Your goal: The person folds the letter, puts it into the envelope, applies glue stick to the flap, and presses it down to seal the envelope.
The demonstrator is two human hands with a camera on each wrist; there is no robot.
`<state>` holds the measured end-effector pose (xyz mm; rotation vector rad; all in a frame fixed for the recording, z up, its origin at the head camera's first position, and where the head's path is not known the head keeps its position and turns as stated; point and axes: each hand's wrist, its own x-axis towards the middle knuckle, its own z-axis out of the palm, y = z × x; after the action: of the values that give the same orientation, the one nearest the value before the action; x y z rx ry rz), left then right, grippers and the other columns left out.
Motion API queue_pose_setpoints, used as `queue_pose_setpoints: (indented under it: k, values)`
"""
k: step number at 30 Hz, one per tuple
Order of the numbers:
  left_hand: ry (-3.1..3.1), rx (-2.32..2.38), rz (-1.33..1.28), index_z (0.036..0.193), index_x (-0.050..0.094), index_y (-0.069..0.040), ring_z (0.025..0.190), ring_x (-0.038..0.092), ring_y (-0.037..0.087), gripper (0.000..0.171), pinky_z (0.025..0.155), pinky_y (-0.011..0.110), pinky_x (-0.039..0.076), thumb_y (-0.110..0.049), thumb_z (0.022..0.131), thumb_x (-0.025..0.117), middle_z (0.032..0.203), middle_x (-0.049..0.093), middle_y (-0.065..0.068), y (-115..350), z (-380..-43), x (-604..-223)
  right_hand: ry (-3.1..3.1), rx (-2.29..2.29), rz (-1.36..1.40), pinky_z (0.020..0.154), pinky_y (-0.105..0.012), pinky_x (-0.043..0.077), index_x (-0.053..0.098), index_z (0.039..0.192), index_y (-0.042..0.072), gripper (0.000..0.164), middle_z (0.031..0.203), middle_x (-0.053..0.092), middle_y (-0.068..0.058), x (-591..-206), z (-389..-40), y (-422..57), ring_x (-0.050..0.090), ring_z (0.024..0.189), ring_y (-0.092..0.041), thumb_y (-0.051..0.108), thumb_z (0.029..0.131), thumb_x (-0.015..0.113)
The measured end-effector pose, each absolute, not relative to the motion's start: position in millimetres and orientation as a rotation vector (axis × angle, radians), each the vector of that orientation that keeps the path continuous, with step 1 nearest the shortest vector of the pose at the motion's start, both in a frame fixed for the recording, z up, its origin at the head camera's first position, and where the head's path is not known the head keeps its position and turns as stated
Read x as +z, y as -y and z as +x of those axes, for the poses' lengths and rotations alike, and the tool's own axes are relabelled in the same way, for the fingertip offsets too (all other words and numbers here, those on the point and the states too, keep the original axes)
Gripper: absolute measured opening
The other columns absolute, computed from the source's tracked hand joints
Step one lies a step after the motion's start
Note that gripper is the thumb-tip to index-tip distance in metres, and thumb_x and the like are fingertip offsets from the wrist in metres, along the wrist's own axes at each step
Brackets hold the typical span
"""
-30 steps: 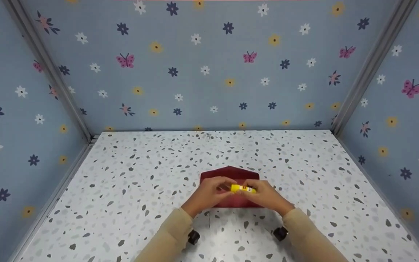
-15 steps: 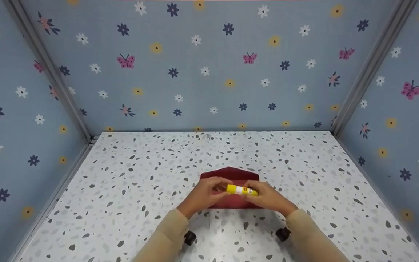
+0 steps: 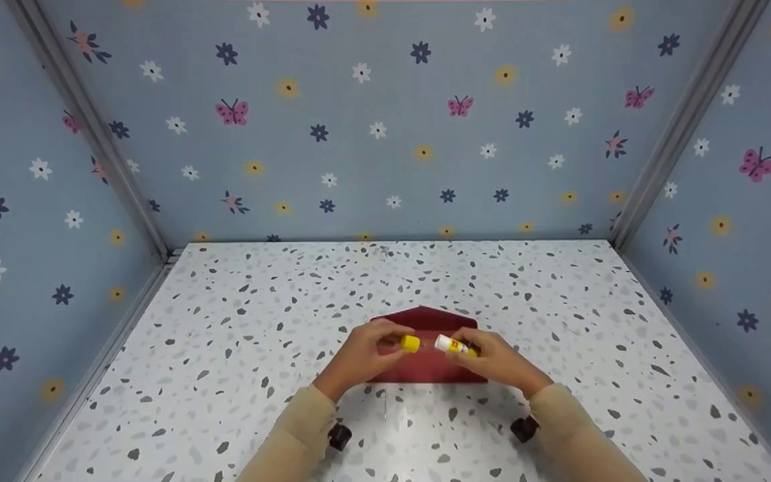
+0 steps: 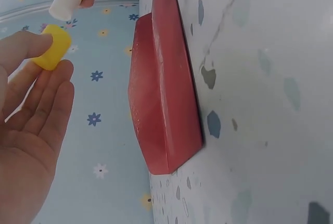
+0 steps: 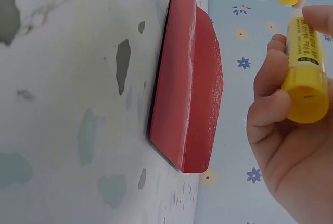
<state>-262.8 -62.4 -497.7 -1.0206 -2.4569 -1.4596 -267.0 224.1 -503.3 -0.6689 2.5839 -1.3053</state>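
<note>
Between thumb and fingers, my left hand (image 3: 364, 355) pinches a yellow cap (image 3: 410, 343), which the left wrist view shows up close (image 4: 53, 47). My right hand (image 3: 498, 361) grips a yellow and white glue stick (image 3: 454, 345); its white end points at the cap, with a small gap between the two. The stick's yellow base (image 5: 307, 96) faces the right wrist camera. Below both hands a red envelope (image 3: 425, 368) lies on the table, its pointed flap (image 3: 422, 316) raised open on the far side. The hands cover parts of the envelope in the head view.
The speckled white table (image 3: 278, 294) spreads around the envelope. Blue flowered panels (image 3: 372, 127) enclose it at the back and both sides, joined by grey corner posts (image 3: 687, 120). Black wrist devices (image 3: 525, 429) sit under the forearms.
The yellow cap has come off the glue stick. My left hand has moved left with the cap, while my right hand has shifted slightly right with the stick. The envelope stays put.
</note>
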Motion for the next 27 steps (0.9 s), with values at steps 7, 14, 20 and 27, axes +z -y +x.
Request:
queue_pose_setpoints:
  k: [7,14,20,27]
  values:
    - [2.483,-1.503,-0.935,0.115,0.069,-0.010,0.095,0.064,0.016,0.026,0.087,0.043,0.056,-0.008,0.090,0.075,0.109,0.065,-0.001,81,-263,-499,-2.587,-1.331,-0.657,0.072,-0.033,0.051,0.068,0.109,0.021,0.025,0.098,0.063,0.000,-505,-266,-231,0.056,0.088,-0.021,0.040,0.094,0.070]
    - [2.581,-1.370,-0.778,0.113,0.068,-0.008,0.095,0.065,0.015,0.027,0.087,0.028,0.055,-0.008,0.088,0.078,0.107,0.067,-0.002,113,-263,-496,-2.575,-1.365,-0.662,0.067,-0.029,0.050,0.067,0.108,0.019,0.021,0.097,0.061,-0.001,-507,-267,-237,0.056,0.084,-0.020,0.034,0.094,0.071]
    - [2.641,-1.289,-0.625,0.112,0.070,-0.005,0.094,0.066,0.017,0.027,0.088,0.032,0.055,-0.003,0.086,0.078,0.108,0.069,0.003,137,-262,-496,-2.591,-1.341,-0.633,0.066,-0.030,0.051,0.067,0.110,0.020,0.025,0.097,0.062,-0.002,-506,-267,-242,0.057,0.080,-0.020,0.039,0.094,0.070]
    - [2.751,-1.169,-0.391,0.113,0.072,-0.004,0.097,0.065,0.021,0.029,0.090,0.038,0.054,-0.003,0.085,0.078,0.109,0.068,0.006,157,-265,-500,-2.619,-1.322,-0.619,0.066,-0.031,0.052,0.067,0.110,0.019,0.028,0.096,0.062,-0.001,-506,-267,-243,0.058,0.081,-0.020,0.042,0.094,0.069]
